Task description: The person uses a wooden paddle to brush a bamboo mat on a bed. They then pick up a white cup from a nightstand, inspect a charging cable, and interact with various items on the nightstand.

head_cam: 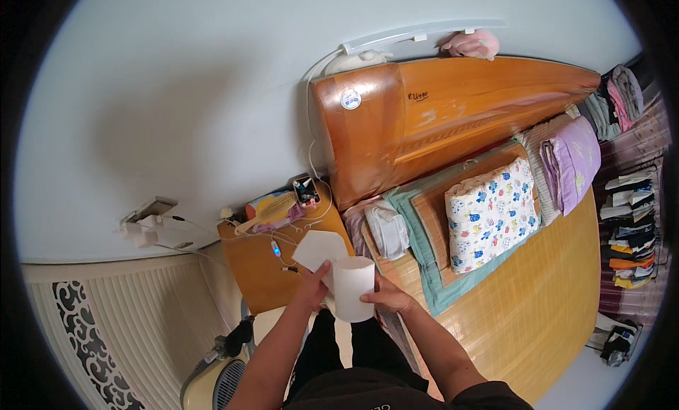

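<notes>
My left hand (314,287) pinches a flat white sheet (321,248), apparently paper, that stands out over the bedside table. A white roll (354,290), which looks like a paper roll, is upright in front of my legs, with my right hand (391,295) gripping its right side. The sheet's lower part lies behind the roll, so I cannot tell whether the two are joined. Below both hands are my dark trousers, and the fingers at the back of the roll are hidden.
The wooden bedside table (249,282) bears a hairbrush (273,211), cables and a small container (306,190). At right is a bed with a mat (509,309), a folded patterned quilt (493,219) and a wooden headboard (366,144). A beige appliance (199,386) stands lower left.
</notes>
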A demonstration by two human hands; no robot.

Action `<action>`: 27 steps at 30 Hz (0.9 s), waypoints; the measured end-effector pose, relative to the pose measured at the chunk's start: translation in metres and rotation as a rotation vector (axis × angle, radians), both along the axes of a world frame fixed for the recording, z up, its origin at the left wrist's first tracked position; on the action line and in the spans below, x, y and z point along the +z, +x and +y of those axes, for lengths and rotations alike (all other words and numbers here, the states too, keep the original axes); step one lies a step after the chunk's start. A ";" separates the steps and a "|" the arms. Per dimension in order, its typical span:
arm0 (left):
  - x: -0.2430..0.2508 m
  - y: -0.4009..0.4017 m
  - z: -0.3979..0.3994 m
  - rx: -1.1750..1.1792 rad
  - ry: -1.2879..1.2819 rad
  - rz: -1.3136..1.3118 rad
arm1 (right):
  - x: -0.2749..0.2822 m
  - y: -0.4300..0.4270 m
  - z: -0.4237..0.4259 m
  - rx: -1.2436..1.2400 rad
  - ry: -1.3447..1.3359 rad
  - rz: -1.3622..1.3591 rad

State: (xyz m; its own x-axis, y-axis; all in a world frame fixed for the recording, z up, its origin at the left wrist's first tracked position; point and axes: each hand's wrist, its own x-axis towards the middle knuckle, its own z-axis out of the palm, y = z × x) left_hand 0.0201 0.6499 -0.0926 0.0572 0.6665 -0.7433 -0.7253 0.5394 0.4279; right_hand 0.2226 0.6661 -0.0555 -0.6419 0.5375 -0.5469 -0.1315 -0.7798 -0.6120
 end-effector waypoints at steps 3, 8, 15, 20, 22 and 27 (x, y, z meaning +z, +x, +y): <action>-0.016 -0.018 -0.002 0.222 0.083 0.142 | -0.008 -0.001 0.004 -0.012 -0.032 0.049; -0.014 -0.027 -0.006 0.322 0.101 0.151 | -0.039 -0.005 0.010 -0.214 -0.004 0.059; -0.003 0.001 -0.020 -0.131 0.203 0.757 | -0.066 -0.042 0.028 -0.221 0.286 -0.275; -0.020 -0.003 -0.021 -0.265 0.627 0.934 | -0.062 -0.073 0.026 -0.350 0.369 -0.454; 0.011 0.002 -0.008 -0.397 0.719 1.143 | -0.072 -0.064 0.029 -0.382 0.386 -0.496; -0.002 0.000 -0.013 -0.493 0.785 1.325 | -0.085 -0.062 0.028 -0.410 0.403 -0.555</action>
State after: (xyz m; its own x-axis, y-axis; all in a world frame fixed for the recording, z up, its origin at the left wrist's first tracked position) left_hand 0.0196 0.6369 -0.0946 -0.0015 0.9985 0.0553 0.5276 -0.0462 0.8483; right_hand 0.1605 0.6939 -0.1401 -0.0414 0.8959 -0.4423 0.0464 -0.4405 -0.8966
